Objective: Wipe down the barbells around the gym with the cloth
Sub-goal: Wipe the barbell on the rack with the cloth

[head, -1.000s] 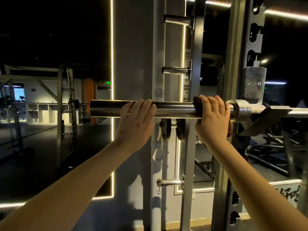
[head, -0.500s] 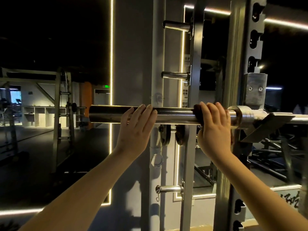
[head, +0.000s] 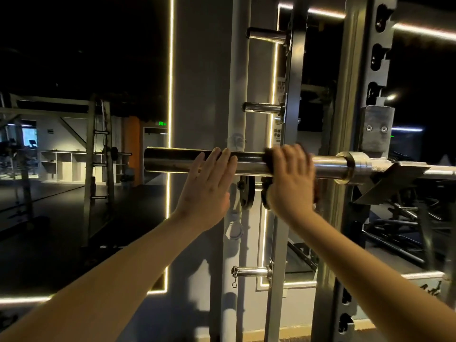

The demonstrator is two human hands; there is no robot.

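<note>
A steel barbell (head: 177, 160) lies horizontally at chest height, its sleeve end pointing left and its shaft resting in a rack hook at the right. My left hand (head: 209, 186) lies against the sleeve with straight fingers on its front. My right hand (head: 291, 178) is wrapped over the sleeve a little further right, pressing a dark cloth (head: 267, 159) round the metal. Only the cloth's edges show past my fingers. The sleeve's collar (head: 350, 166) lies bare to the right of that hand.
A grey rack upright (head: 355, 95) with holes carries the bar's hook (head: 392, 181). Plate storage pegs (head: 264, 107) stick out from a post behind the bar. Small weight plates (head: 246, 191) hang just below it. Another rack (head: 98, 156) stands far left across dark floor.
My right hand with the cloth has slid left along the sleeve, away from the collar, and is motion-blurred. My left hand stayed in place on the sleeve.
</note>
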